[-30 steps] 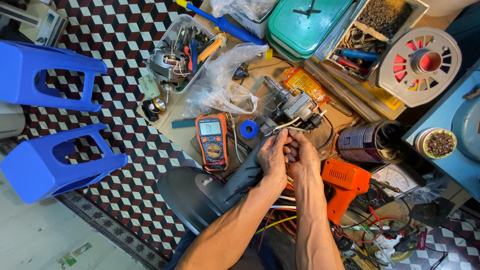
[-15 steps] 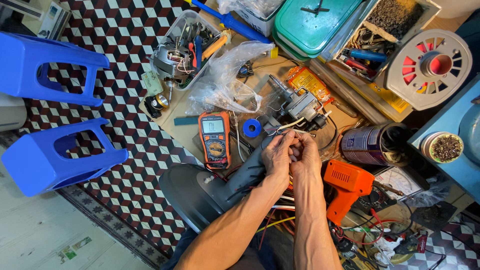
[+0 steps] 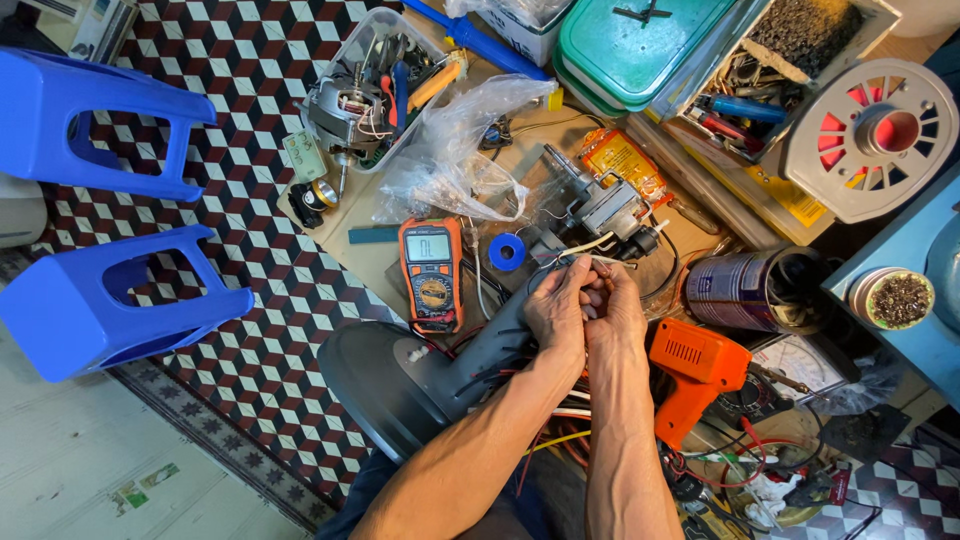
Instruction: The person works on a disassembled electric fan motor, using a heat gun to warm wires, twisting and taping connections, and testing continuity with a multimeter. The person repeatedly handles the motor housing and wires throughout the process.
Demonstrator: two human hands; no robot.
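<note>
Both hands are brought together at centre, over a dark grey fan base [image 3: 400, 380]. The L hand [image 3: 555, 312] and R hand [image 3: 612, 312] are pressed side by side, fingers curled narrow and pinched on thin white wires [image 3: 590, 245] that run up to a small grey motor [image 3: 605, 208] just above the fingertips. The wires are held between both hands, near the motor's lower edge; exact finger contact can't be told, as knuckles hide it. More wires, red, white & yellow [image 3: 560, 440], are seen under the forearms. An orange multimeter [image 3: 432, 272] lies just L of the hands, w/ a blue tape roll [image 3: 507, 251] between it and the motor. An orange drill [image 3: 695, 375] sits just R of the R wrist. Two blue stools [image 3: 95, 300] lie on the checkered floor, well apart at far L. A green box [image 3: 640, 45] is at top.
</note>
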